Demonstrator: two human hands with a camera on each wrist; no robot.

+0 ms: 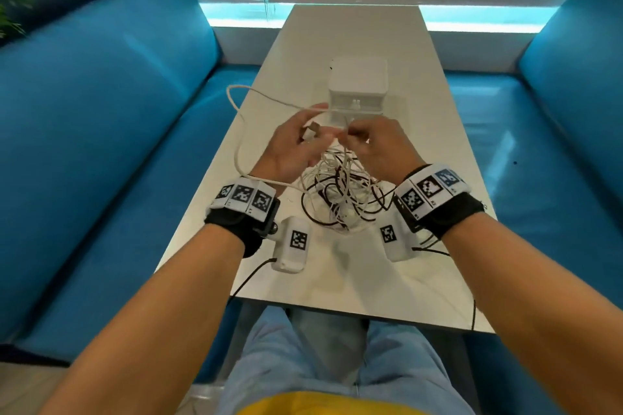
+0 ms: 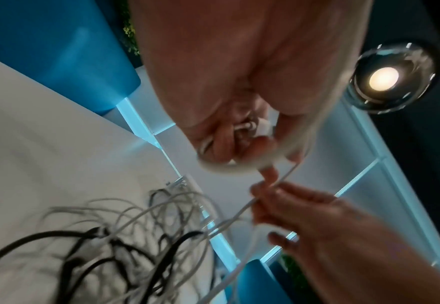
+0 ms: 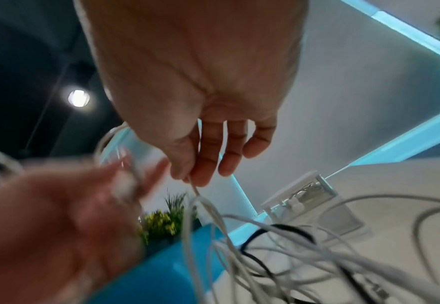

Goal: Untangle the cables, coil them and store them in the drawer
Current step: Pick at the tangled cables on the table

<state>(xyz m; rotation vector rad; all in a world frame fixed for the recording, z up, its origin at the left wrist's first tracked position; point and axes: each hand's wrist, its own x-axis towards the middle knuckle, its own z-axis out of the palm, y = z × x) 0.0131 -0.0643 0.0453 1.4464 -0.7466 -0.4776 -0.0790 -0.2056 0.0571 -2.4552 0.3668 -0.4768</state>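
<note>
A tangle of white and black cables [image 1: 340,194] lies on the white table [image 1: 354,30] in front of me. Both hands are raised just above it. My left hand [image 1: 312,136] grips the plug end of a thick white cable [image 1: 236,131], which loops out to the left and back under my wrist. In the left wrist view its fingers [image 2: 223,142] curl round the white plug [image 2: 261,128]. My right hand [image 1: 347,137] pinches a thin white cable [image 3: 200,197] that rises from the tangle. The pinch [image 3: 189,178] is between thumb and forefinger. The small white drawer box [image 1: 357,84] stands just beyond the hands.
Blue sofas [image 1: 101,145] flank the narrow table on both sides. The table's near edge [image 1: 337,310] is over my lap. A black lead [image 1: 251,276] hangs from the left wrist camera across the front edge. The window ledge closes the table's far end.
</note>
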